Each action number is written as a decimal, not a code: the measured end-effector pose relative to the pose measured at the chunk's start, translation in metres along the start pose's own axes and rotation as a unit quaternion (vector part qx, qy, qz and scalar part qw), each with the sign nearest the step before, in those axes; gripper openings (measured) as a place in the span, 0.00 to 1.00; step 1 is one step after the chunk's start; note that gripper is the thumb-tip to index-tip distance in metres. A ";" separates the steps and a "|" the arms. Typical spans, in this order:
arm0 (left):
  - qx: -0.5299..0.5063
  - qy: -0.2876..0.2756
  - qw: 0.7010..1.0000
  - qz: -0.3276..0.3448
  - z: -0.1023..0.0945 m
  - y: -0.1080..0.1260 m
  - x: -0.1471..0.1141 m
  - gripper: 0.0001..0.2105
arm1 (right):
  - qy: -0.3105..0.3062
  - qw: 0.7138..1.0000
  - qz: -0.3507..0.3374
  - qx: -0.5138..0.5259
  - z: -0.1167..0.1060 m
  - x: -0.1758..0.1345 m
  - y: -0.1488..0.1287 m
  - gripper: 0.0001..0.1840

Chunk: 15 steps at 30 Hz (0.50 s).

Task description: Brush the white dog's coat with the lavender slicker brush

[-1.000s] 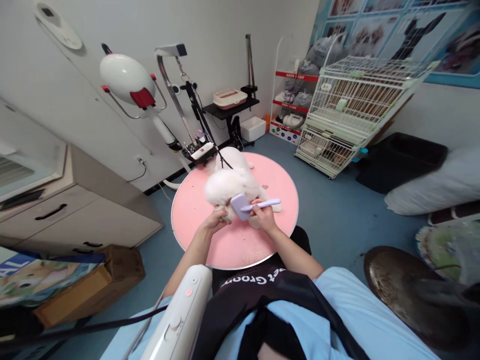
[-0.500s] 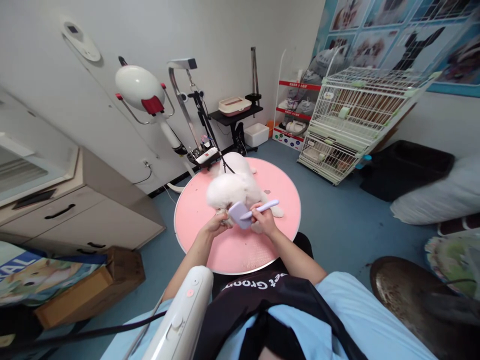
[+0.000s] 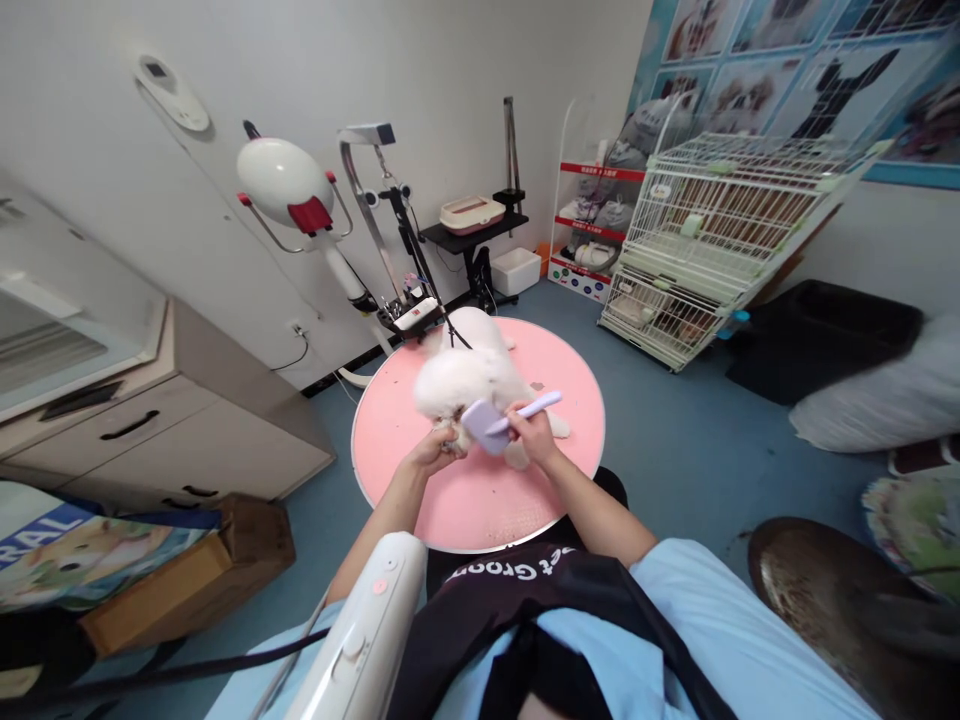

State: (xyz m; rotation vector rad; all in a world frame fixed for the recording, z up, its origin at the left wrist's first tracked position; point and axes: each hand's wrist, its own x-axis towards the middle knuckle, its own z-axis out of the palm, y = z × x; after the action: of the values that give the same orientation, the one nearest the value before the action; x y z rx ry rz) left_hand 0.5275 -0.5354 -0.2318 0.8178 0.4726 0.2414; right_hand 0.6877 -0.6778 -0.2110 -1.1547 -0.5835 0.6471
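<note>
A fluffy white dog (image 3: 454,380) is on a round pink grooming table (image 3: 457,510), its head toward me. My left hand (image 3: 432,450) is closed on the fur at the dog's muzzle, low on the left of its face. In my right hand (image 3: 534,436) is a lilac slicker brush (image 3: 486,426), gripped by the handle. The brush's broad head lies against the side of the dog's face, close to my left fingers; its bristle side is hidden. A black strap runs from the grooming arm (image 3: 360,132) down to the dog.
A white dryer (image 3: 367,620) with a hose sits close against my chest at the left. Behind the table stand a tool tray (image 3: 414,314), a lamp-like white device (image 3: 281,180) and a black side table (image 3: 480,232). A wire cage (image 3: 720,230) stands right; drawers (image 3: 150,420) stand left.
The brush head has shifted very slightly across the side of the dog's face. My left hand keeps its hold at the muzzle. The whole view has drifted a little.
</note>
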 end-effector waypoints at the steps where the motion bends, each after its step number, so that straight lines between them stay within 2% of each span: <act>1: 0.001 -0.002 1.000 0.000 0.000 0.000 0.000 0.26 | -0.014 1.000 0.005 -0.006 0.000 0.000 0.001 0.18; 5: -0.003 -0.011 1.000 0.009 -0.002 0.000 0.002 0.30 | 0.047 0.998 -0.045 -0.003 -0.001 -0.001 0.005 0.15; 9: 0.001 -0.010 1.000 0.000 -0.005 -0.001 0.004 0.29 | -0.039 0.998 -0.023 -0.039 -0.001 -0.003 0.006 0.14; 13: 0.009 -0.012 1.000 -0.014 -0.007 0.000 0.004 0.27 | 0.048 0.995 -0.079 -0.041 -0.002 -0.002 0.004 0.11; 15: -0.001 -0.021 1.000 -0.009 -0.007 0.000 0.005 0.27 | 0.014 0.996 -0.074 -0.047 -0.003 -0.001 0.003 0.11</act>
State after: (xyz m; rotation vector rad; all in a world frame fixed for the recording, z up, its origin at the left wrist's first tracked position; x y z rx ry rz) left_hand 0.5278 -0.5292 -0.2378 0.8153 0.4408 0.2086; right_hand 0.6883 -0.6800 -0.2149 -1.1941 -0.6746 0.4800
